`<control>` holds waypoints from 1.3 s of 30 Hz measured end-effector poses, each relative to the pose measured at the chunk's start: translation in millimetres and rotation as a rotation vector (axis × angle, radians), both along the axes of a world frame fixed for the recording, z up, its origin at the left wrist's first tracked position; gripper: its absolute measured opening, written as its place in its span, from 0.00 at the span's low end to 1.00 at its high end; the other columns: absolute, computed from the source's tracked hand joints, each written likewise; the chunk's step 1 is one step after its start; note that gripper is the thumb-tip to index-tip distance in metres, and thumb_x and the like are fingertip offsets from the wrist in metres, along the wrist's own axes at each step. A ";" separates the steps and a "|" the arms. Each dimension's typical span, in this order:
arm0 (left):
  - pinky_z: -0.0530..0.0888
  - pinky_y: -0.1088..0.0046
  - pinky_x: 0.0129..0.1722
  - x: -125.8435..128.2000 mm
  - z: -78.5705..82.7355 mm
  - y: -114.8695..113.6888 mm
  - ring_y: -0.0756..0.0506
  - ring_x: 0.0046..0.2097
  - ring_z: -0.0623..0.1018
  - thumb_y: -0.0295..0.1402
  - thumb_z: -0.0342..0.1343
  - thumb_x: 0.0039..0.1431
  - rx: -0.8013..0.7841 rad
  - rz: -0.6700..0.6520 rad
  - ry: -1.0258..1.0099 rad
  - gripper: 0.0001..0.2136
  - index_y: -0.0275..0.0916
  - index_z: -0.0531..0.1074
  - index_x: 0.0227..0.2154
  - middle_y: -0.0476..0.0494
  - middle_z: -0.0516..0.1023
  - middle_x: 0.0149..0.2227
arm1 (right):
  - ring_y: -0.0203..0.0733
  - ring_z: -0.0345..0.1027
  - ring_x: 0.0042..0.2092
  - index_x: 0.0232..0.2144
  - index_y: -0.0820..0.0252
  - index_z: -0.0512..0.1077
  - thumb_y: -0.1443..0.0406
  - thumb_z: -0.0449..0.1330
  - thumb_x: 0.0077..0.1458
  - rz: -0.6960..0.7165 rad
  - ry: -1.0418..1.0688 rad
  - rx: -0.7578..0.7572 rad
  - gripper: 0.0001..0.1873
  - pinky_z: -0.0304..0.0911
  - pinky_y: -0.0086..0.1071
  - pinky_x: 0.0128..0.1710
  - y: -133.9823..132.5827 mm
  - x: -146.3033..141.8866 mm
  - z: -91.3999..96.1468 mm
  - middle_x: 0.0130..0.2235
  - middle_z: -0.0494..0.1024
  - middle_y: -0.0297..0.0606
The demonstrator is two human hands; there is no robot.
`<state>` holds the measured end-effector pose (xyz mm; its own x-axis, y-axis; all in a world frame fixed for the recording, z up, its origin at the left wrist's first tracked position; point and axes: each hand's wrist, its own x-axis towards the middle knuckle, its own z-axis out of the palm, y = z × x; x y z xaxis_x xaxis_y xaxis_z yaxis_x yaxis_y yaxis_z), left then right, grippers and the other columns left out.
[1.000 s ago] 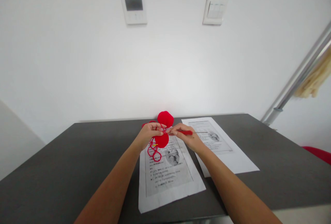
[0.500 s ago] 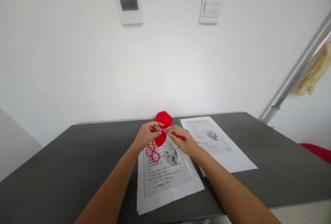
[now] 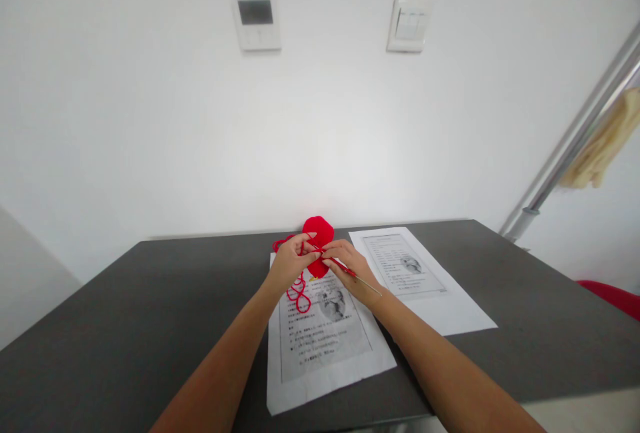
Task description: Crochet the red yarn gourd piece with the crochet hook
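Between the fingertips of my left hand (image 3: 290, 262) is a small red crochet piece (image 3: 318, 268), partly covered by the fingers. My right hand (image 3: 350, 266) is closed around a crochet hook (image 3: 356, 276) with a red grip; its metal shaft sticks out over the wrist. The hook's working tip is at the piece, hidden among the fingers. Behind both hands a ball of red yarn (image 3: 319, 228) stands close to the wall. Loose loops of red yarn (image 3: 302, 301) trail onto the printed sheet, and a small yellow bit (image 3: 314, 279) shows just below the piece.
A printed sheet (image 3: 325, 386) lies under my hands on the dark grey table (image 3: 150, 326). Another printed sheet (image 3: 450, 313) is to its right. The white wall (image 3: 320, 120) rises directly behind, and a red rounded object (image 3: 607, 294) is beyond the table's right side.
My hands have come closer together at the crochet piece, which has shifted slightly right. The hook's rear end has swung lower. The yarn loops lie differently, and the view has tilted slightly.
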<state>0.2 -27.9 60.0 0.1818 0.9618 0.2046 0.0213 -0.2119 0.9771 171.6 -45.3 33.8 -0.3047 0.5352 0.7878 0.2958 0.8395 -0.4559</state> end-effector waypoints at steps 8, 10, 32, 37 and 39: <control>0.70 0.71 0.37 3.6 -1.8 -5.0 0.49 0.31 0.76 0.28 0.68 0.35 -0.327 -0.166 -0.390 0.23 0.32 0.74 0.40 0.48 0.76 0.25 | 0.42 0.68 0.45 0.40 0.54 0.70 0.67 0.53 0.60 0.011 -0.033 0.054 0.08 0.66 0.37 0.45 -2.0 0.7 0.4 0.44 0.71 0.42; 0.71 0.71 0.38 7.3 -2.7 -6.5 0.48 0.31 0.76 0.28 0.69 0.34 -0.376 -0.157 -0.453 0.22 0.32 0.75 0.38 0.46 0.77 0.26 | 0.42 0.66 0.47 0.41 0.54 0.69 0.69 0.52 0.60 -0.024 -0.078 0.106 0.09 0.66 0.37 0.46 0.0 -0.5 -2.6 0.45 0.70 0.43; 0.69 0.73 0.36 -18.2 -3.9 8.9 0.48 0.30 0.73 0.29 0.60 0.44 0.223 0.069 0.351 0.16 0.39 0.77 0.40 0.51 0.75 0.25 | 0.43 0.72 0.38 0.34 0.57 0.76 0.62 0.59 0.56 -0.048 0.107 -0.330 0.07 0.67 0.37 0.40 -2.3 -0.7 3.6 0.35 0.80 0.39; 0.68 0.73 0.35 -19.4 -5.6 10.2 0.48 0.31 0.72 0.29 0.60 0.45 0.205 0.012 0.375 0.16 0.38 0.77 0.41 0.50 0.74 0.26 | 0.40 0.71 0.34 0.29 0.59 0.76 0.61 0.62 0.51 0.007 0.234 -0.530 0.07 0.65 0.34 0.36 -0.3 2.4 10.1 0.30 0.79 0.36; 0.68 0.73 0.35 -20.1 -5.6 10.1 0.48 0.31 0.72 0.29 0.60 0.46 0.199 -0.007 0.372 0.16 0.37 0.76 0.41 0.50 0.74 0.26 | 0.39 0.70 0.32 0.27 0.59 0.76 0.61 0.63 0.50 0.001 0.260 -0.569 0.07 0.64 0.33 0.35 -0.6 3.0 12.6 0.28 0.78 0.35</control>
<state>-19.9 -17.8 54.4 0.2848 0.9086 0.3055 0.3626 -0.3971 0.8431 174.6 -45.9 46.4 -0.1424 0.8926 0.4278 0.1144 0.4441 -0.8886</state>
